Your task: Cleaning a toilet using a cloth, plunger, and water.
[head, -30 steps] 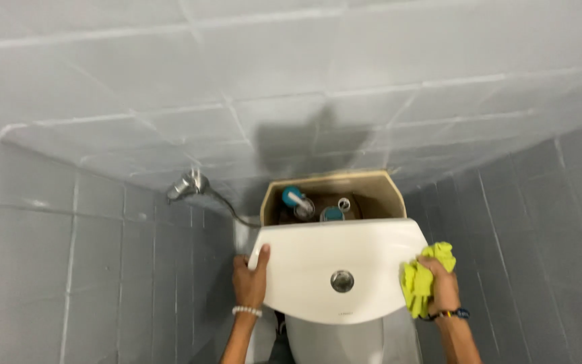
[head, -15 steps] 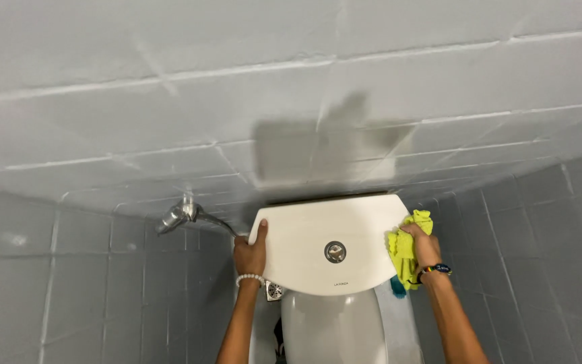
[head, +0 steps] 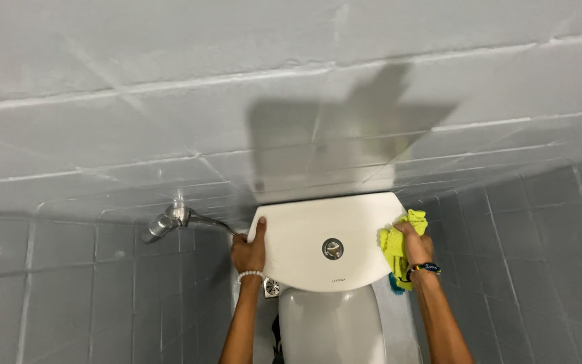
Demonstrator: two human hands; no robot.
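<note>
The white cistern lid [head: 328,241] is held at both ends and lies flat over the top of the toilet tank, directly against the grey tiled wall [head: 291,121]; the tank itself is fully covered from this view. The left hand [head: 249,252] is closed on the left edge of the lid, with the thumb laid on the upper surface and the fingers under the rim. The right hand [head: 417,248] is closed on the right edge, and a yellow-green cloth [head: 397,244] is bunched between the palm and the lid, so the grip on that side is made through the cloth. The step in hand is judged to be the seating of the lid on the tank. For the next move, an even lowering at both ends would be needed, and the lid should be checked for sitting square before the hands are taken away, because glazed ceramic is heavy and slippery and the cloth side may slide. The lid is smooth and glossy, with a rounded front edge and a round chrome flush button [head: 333,249] in the middle. Below it the closed toilet seat cover [head: 331,323] is seen. On the left, a metal spray head [head: 163,224] with its hose hangs at the wall, apart from the lid. A bead bracelet is worn on the left wrist and a dark band on the right wrist.
</note>
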